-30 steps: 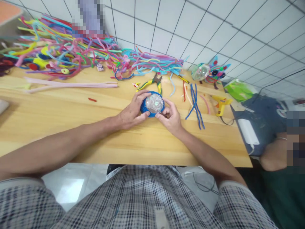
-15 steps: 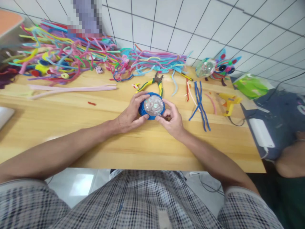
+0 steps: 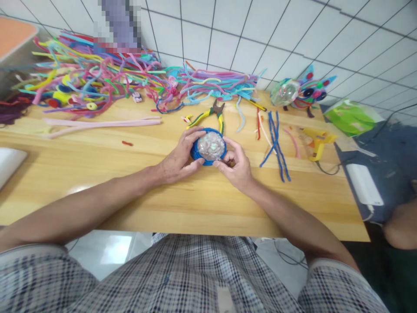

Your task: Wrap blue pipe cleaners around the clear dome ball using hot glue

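Observation:
Between my two hands is a clear plastic ball (image 3: 211, 146) with a band of blue pipe cleaner wrapped round its rim; something pale shows inside it. My left hand (image 3: 182, 152) grips its left side, thumb at the near edge and fingers over the far edge. My right hand (image 3: 237, 164) holds the right side with thumb and forefinger, the other fingers curled. Just beyond the ball lie pliers (image 3: 208, 114) with yellow and green handles, their jaws apart. To the right, several blue pipe cleaners (image 3: 276, 145) lie crossed on the table.
A heap of coloured pipe cleaners (image 3: 84, 82) fills the back left, and a bundle (image 3: 218, 84) lies along the wall. A finished animal figure (image 3: 312, 92) stands at the back right. Near the right edge are a yellow glue gun (image 3: 318, 142) and a white power strip (image 3: 364, 184).
The whole view has shifted slightly, so table items appear a little further right and lower. Both hands keep the same hold on the ball.

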`<control>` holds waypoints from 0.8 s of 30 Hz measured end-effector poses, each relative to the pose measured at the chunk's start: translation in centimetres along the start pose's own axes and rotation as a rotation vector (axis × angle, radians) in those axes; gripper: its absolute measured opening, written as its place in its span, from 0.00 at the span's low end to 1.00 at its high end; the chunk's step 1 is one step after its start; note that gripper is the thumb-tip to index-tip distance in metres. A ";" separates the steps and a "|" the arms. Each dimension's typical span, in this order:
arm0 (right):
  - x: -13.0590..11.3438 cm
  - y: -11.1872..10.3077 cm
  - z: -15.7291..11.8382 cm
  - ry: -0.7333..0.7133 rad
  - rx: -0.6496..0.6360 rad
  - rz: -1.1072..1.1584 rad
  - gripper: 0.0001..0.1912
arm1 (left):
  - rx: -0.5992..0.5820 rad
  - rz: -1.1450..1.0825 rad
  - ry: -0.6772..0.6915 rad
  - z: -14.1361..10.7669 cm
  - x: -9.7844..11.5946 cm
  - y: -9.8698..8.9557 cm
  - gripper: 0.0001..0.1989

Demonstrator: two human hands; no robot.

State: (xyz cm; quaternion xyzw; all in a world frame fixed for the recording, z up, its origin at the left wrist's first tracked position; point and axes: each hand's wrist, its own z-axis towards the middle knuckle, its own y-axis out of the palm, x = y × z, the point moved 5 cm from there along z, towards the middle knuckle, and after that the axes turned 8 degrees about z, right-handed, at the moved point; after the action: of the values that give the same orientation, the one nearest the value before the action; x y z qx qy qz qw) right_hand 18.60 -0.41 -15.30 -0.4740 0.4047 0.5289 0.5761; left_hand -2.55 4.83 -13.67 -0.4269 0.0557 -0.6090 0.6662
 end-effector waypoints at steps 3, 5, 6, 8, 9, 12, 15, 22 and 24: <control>0.0 -0.2 0.1 0.003 0.004 0.006 0.39 | -0.005 -0.027 0.005 0.2 0.1 0.0 0.36; 0.0 -0.4 0.2 0.004 0.009 0.001 0.40 | -0.021 -0.023 0.011 0.3 0.1 0.1 0.36; 0.0 -0.6 0.2 0.005 0.009 0.001 0.40 | -0.030 -0.017 0.011 0.4 0.1 0.3 0.36; 0.0 -0.9 0.2 0.009 0.002 0.008 0.40 | -0.043 -0.011 0.010 0.4 0.1 0.6 0.37; -0.1 -1.1 0.2 0.014 -0.002 0.012 0.40 | -0.046 -0.015 0.007 0.5 0.1 0.7 0.37; -0.2 -1.6 0.2 0.028 0.003 0.023 0.40 | -0.061 -0.020 -0.002 0.8 0.3 1.1 0.36; -0.6 -2.0 0.2 0.029 0.011 0.037 0.39 | -0.090 -0.007 -0.007 1.5 0.7 1.2 0.35; -1.2 -2.9 0.6 0.019 0.058 0.013 0.36 | -0.087 0.013 -0.051 2.9 1.4 1.9 0.33; -1.3 -3.0 0.6 0.003 0.063 -0.007 0.36 | -0.065 0.016 -0.065 2.8 1.3 2.2 0.34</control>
State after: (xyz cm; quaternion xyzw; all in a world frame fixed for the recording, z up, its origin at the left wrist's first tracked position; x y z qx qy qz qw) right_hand 21.39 -0.07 -13.59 -0.4579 0.4205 0.5130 0.5919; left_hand 1.16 4.91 -12.74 -0.4675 0.0572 -0.5872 0.6583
